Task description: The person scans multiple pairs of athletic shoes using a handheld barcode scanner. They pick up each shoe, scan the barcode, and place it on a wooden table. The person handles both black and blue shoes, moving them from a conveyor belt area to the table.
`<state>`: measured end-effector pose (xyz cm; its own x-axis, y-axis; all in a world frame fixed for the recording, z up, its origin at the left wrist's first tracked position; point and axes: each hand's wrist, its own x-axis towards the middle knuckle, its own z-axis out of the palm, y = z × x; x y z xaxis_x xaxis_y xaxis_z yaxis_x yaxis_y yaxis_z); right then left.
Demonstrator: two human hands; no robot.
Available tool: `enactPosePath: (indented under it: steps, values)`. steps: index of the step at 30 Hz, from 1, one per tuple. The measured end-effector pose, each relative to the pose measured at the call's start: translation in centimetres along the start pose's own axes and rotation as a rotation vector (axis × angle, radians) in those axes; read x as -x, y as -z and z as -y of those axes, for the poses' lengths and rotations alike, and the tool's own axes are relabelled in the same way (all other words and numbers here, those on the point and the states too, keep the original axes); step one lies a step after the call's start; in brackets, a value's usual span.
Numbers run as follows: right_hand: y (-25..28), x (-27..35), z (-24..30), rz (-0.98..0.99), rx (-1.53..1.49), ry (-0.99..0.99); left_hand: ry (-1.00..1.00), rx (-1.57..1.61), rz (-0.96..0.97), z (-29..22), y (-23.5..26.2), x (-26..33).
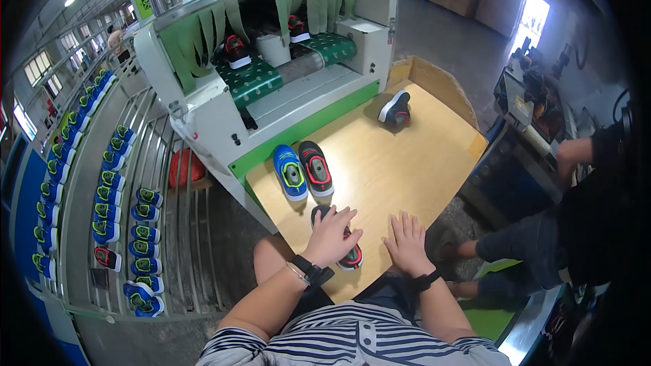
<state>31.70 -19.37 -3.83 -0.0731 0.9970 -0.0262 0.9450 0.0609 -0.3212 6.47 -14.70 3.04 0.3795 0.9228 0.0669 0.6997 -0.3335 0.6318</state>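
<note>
My left hand [328,236] lies over a black sneaker with red trim [350,257] at the near edge of a light wooden table [400,162]. Its fingers look stretched and apart; the middle of the shoe is hidden beneath it. My right hand [408,246] rests flat on the tabletop with fingers spread, holding nothing. Just beyond my left hand, a blue sneaker with lime trim [290,173] and a black sneaker with red trim [316,168] stand side by side. Another dark sneaker with a white sole [395,109] is tilted near the table's far edge.
Ahead stands a white and green conveyor machine [305,94], with black-red shoes on its green belt [251,81] under strip curtains. Metal racks [183,230] with several blue shoes fill the left. At right are a person's legs [519,247] and dark equipment [522,162].
</note>
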Motion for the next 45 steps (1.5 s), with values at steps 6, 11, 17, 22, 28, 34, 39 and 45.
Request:
enactPosePath:
  steps: [6,11,17,22,28,34,39,45]
  values:
    - [3.8,-1.7,0.7,-0.055,-0.059,0.050,-0.030,-0.005,-0.011,0.0,-0.1,-0.2]
    - [3.5,-13.2,-5.0,-0.081,-0.640,0.025,-0.009,0.027,-0.008,-0.3,0.1,-0.3]
    - [8.2,-29.9,-8.1,-0.196,-0.810,-0.583,-0.008,0.020,0.020,-0.5,1.0,-0.4]
    - [3.0,-43.9,-13.7,-0.218,-1.011,-0.671,0.008,0.021,0.129,-0.8,1.6,-1.0]
    - [3.5,-44.4,-6.0,-0.563,-1.194,-0.647,0.037,0.174,0.152,-0.2,2.6,-1.2]
    - [12.6,-26.4,10.5,-0.396,-0.980,0.292,-0.031,0.416,-0.362,0.7,10.8,-8.3]
    - [11.3,-20.8,13.3,0.074,-1.050,0.673,-0.023,0.596,-0.840,-0.7,17.0,-12.8]
    - [1.1,-21.1,15.2,0.020,-0.739,0.489,0.088,0.359,-1.083,4.6,26.6,-23.8]
